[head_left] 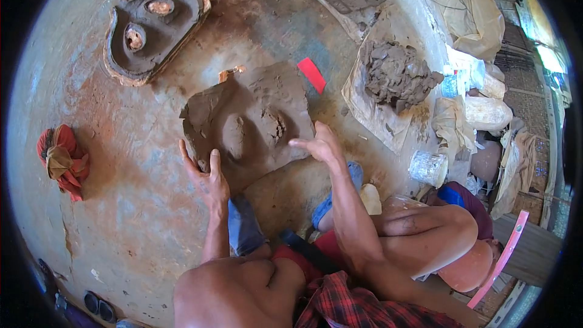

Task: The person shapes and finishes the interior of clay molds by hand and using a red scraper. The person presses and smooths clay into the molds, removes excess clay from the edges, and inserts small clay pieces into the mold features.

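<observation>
A brown clay slab (210,111) with two raised oval mounds lies in front of me, the right mound cracked on top. My left hand (206,179) is at its lower left corner, fingers along the outer edge and thumb upright on the near side. My right hand (319,144) grips the right edge, fingers round it and thumb reaching left over the surface. A red flat piece (311,75) lies beyond the slab's upper right.
A clay-lined mould (200,6) sits upper left. Lumpy clay (395,73) rests on sheeting at right. A red-and-tan cloth bundle (64,161) is at far left. A pale bucket (428,167), sacks (486,112) and a pink strip (510,246) line the right.
</observation>
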`<state>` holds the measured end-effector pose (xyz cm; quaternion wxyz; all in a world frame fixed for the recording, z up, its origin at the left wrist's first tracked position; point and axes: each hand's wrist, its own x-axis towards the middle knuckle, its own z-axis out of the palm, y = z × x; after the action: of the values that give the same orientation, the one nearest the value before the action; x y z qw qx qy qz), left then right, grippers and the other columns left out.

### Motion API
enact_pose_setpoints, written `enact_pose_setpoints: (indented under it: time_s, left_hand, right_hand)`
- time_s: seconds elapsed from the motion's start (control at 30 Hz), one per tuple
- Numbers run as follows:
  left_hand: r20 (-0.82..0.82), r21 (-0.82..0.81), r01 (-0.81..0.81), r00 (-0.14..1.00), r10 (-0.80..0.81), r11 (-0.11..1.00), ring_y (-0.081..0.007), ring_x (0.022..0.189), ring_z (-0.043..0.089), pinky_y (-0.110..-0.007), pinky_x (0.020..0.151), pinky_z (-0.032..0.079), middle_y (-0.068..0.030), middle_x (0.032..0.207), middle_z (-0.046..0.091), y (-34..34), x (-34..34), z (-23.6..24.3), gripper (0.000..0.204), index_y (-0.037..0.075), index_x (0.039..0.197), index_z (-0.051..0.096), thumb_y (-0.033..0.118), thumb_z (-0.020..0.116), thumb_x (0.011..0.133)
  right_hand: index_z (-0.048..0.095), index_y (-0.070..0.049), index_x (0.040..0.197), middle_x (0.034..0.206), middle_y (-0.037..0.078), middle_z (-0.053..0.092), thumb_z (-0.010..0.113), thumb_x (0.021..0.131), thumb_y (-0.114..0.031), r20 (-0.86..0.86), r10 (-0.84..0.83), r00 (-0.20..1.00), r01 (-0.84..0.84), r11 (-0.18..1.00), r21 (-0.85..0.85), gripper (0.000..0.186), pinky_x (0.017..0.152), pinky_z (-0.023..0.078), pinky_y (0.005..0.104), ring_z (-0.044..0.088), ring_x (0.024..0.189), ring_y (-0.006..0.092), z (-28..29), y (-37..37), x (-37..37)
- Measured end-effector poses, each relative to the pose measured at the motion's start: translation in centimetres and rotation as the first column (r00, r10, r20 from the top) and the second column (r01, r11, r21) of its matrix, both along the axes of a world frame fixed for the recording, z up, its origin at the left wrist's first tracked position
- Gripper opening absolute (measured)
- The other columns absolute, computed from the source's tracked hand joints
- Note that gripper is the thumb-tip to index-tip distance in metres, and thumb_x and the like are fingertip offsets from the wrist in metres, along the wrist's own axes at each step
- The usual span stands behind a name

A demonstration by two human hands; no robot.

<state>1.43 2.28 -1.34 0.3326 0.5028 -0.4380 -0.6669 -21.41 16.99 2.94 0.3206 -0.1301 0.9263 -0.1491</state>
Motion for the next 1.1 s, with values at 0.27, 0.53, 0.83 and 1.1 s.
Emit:
enact_pose_setpoints:
  time_s: [0.27, 0.53, 0.83, 1.1]
  left_hand:
    - [0.099, -0.094, 0.000, 0.995, 0.009, 0.996, -0.0313, 0.143, 0.048, -0.043, 0.121, 0.038, -0.0229, 0.160, 0.043, 0.1, -0.2, -0.5, 0.084, 0.002, 0.167, 0.025, 0.009, 0.072, 0.098]
    - [0.010, -0.048, -0.031, 0.999, 0.032, 0.998, -0.0292, 0.140, 0.051, -0.042, 0.117, 0.041, -0.0228, 0.157, 0.046, 0.1, 0.5, -0.7, 0.085, 0.003, 0.167, 0.025, 0.010, 0.073, 0.098]
    - [0.063, -0.058, -0.002, 0.998, 0.005, 0.998, -0.0308, 0.147, 0.045, -0.042, 0.121, 0.036, -0.0209, 0.163, 0.041, 0.2, 0.1, 0.0, 0.083, 0.008, 0.168, 0.023, 0.009, 0.070, 0.100]
    - [0.107, -0.029, 0.070, 0.992, -0.066, 0.997, -0.0278, 0.124, 0.065, -0.040, 0.108, 0.050, -0.0206, 0.142, 0.063, -1.6, 0.3, 1.1, 0.097, 0.007, 0.169, 0.017, 0.004, 0.075, 0.092]
  right_hand:
    - [0.057, 0.011, 0.132, 0.125, 0.034, 0.068, 0.101, 0.063, -0.041, -0.091, 0.150, 0.984, -0.147, 0.988, 0.040, 0.097, 0.103, 0.053, 0.0481, 0.066, 0.120, 0.0457, -0.9, 0.4, 1.0]
    - [0.014, -0.013, 0.170, 0.148, 0.037, 0.051, 0.101, 0.061, -0.048, -0.149, 0.128, 0.981, -0.118, 0.991, 0.068, 0.144, 0.106, 0.050, 0.0559, 0.056, 0.133, 0.0499, 1.3, -1.1, 3.7]
    - [0.005, -0.020, 0.172, 0.174, 0.026, 0.010, 0.100, 0.053, -0.058, -0.387, 0.299, 0.872, -0.170, 0.928, 0.333, 0.156, 0.111, 0.027, 0.0824, 0.020, 0.155, 0.0574, 3.0, -3.1, 7.2]
    - [0.006, -0.011, 0.171, 0.173, 0.030, 0.011, 0.099, 0.056, -0.058, -0.463, 0.243, 0.852, -0.249, 0.967, 0.050, 0.155, 0.119, 0.022, 0.0764, 0.016, 0.157, 0.0562, 2.7, -4.8, 5.3]
